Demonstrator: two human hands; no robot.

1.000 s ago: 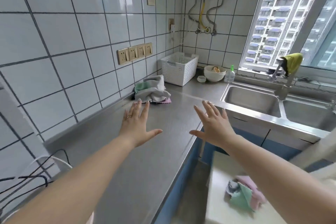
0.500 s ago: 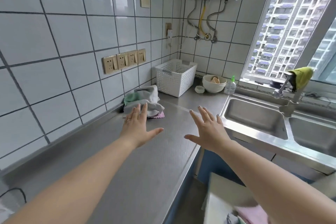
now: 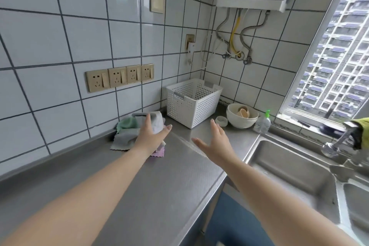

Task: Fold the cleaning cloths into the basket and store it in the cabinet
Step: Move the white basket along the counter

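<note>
A pile of cleaning cloths (image 3: pixel 127 132), grey, green, white and pink, lies against the tiled wall on the steel counter (image 3: pixel 151 181). My left hand (image 3: pixel 152 136) rests flat on top of the pile with fingers spread, gripping nothing that I can see. My right hand (image 3: pixel 214 142) hovers open above the counter, to the right of the pile and in front of the basket. The white perforated basket (image 3: pixel 192 104) stands in the corner behind the cloths and looks empty.
White bowls (image 3: pixel 241 118), a small round lid (image 3: pixel 221 121) and a soap bottle (image 3: pixel 263 123) stand right of the basket. A double steel sink (image 3: pixel 299 177) with a faucet (image 3: pixel 337 142) draped in a yellow cloth fills the right side. Wall sockets (image 3: pixel 119 78) sit above the counter.
Both hands have moved forward along the counter. The left hand has come down onto the cloth pile. The view has come closer to the corner and tilted up.
</note>
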